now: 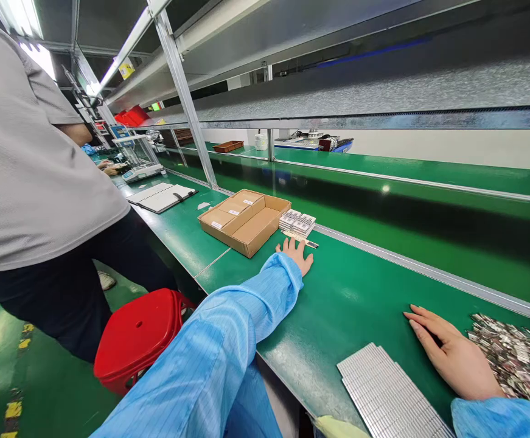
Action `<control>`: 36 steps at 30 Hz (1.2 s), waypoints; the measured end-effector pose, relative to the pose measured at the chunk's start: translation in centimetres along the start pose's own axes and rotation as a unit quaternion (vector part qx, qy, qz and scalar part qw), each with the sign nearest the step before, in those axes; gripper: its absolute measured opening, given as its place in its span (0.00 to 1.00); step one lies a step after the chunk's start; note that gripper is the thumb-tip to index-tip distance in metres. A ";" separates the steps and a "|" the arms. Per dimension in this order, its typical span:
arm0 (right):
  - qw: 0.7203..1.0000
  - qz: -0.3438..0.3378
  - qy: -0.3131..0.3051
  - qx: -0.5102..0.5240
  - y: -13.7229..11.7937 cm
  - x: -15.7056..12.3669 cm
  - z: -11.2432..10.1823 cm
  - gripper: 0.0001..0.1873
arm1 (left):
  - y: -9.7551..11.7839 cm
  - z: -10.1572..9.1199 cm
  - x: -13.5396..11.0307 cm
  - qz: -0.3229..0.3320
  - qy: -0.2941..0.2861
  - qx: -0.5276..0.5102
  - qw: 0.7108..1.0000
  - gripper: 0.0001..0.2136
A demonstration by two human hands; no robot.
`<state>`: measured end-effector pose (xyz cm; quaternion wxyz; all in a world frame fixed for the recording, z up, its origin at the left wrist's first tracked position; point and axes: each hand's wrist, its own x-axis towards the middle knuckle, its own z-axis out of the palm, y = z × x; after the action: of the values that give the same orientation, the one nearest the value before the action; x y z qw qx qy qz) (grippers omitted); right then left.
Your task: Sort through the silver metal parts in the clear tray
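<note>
On the green desk (351, 316), both hands lie open and flat.
The right hand (451, 353) lies just beside a heap of small metallic pieces (515, 359); the left hand (296, 255), nearer the cardboard box (251, 228), stops just short of a slim strip (299, 239) lying along the stacked labelled packs (297, 222).

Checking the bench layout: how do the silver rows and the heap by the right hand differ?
The silver rows are tightly aligned, the heap of small metallic pieces loose and jumbled. The rows are plain silver; the heap looks mottled. Both lie on the green bench.
</note>
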<state>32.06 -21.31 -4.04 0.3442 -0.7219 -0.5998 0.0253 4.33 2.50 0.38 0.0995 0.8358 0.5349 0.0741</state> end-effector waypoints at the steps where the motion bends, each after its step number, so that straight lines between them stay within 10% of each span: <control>1: 1.000 0.000 0.002 -0.002 0.0 0.0 0.0 0.36 | 0.0 0.1 0.0 0.001 0.001 -0.001 1.000 0.32; 36: 1.000 -0.005 0.004 -0.030 -0.1 0.1 -0.3 0.36 | 0.1 0.1 0.2 -0.001 0.003 0.005 1.000 0.32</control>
<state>32.17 -21.34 -3.73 0.3244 -0.7293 -0.6024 0.0028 4.55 2.58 0.29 0.0936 0.8357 0.5361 0.0740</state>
